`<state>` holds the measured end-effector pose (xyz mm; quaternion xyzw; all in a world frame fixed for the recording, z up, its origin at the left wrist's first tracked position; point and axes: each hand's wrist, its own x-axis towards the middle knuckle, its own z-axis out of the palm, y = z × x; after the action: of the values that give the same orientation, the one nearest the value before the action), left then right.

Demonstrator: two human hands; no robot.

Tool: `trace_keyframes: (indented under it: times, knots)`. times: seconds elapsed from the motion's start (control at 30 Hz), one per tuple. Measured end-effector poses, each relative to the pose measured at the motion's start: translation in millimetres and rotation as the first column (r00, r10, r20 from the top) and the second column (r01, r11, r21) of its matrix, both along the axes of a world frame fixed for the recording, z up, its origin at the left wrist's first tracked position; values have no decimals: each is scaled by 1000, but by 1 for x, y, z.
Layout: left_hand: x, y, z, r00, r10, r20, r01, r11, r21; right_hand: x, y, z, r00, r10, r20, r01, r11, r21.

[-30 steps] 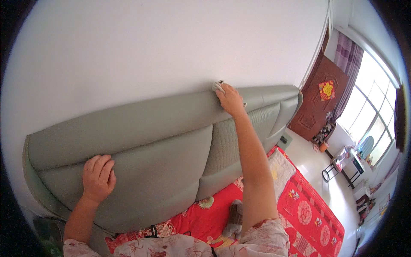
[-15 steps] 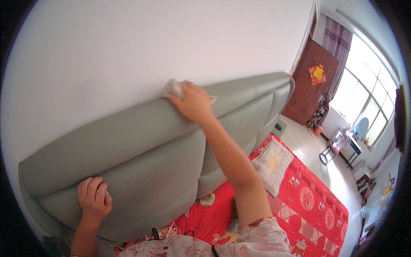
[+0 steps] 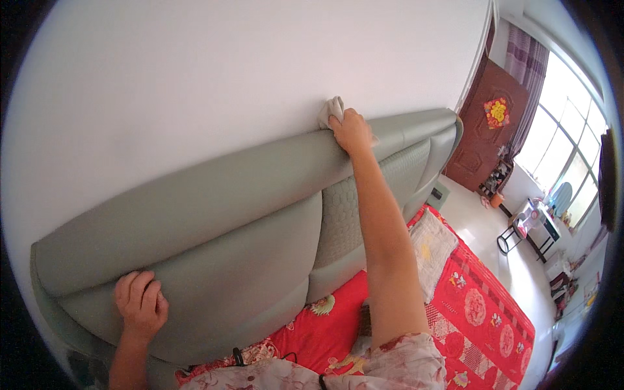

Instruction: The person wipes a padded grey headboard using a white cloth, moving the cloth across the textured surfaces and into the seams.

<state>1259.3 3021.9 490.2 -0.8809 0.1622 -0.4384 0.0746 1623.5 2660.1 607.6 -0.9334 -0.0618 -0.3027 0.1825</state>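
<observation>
A long padded grey-green headboard (image 3: 195, 201) runs from the lower left to the upper right, along a white wall. On its top edge my right hand (image 3: 354, 132) is closed round a pale cloth (image 3: 331, 112), which bunches up against the wall. The arm reaches across the headboard's quilted middle panel. My left hand (image 3: 140, 304) rests against the headboard's left part, just at the seam below the top roll. Its fingers are curled together, and whatever is inside them, if anything, is hidden.
Below the headboard lies a bed with a red patterned cover (image 3: 484, 318) and a pale folded towel-like piece (image 3: 432, 250) on it. Farther right are a brown door (image 3: 489, 123), a small table (image 3: 539, 224), a stool (image 3: 510, 240) and a bright window (image 3: 562, 123).
My right hand has moved right along the headboard's top edge with the cloth, and the arm has stretched out farther. My left hand stays at the same seam. The view has shifted slightly.
</observation>
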Motion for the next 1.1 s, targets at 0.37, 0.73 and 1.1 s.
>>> trace_keyframes:
  times: [0.37,0.73,1.1]
  knots:
    - [-3,9,-6,999,35,-13,-35,999,-5,-118,128,-14,621,757,204,-760,645,-80]
    - [-6,18,-16,996,50,-74,-55,996,-66,53,-70,-30,905,55,423,-47,998,-30]
    - [-5,31,-27,993,116,-13,-114,989,95,-32,26,-22,846,486,219,-464,874,-145]
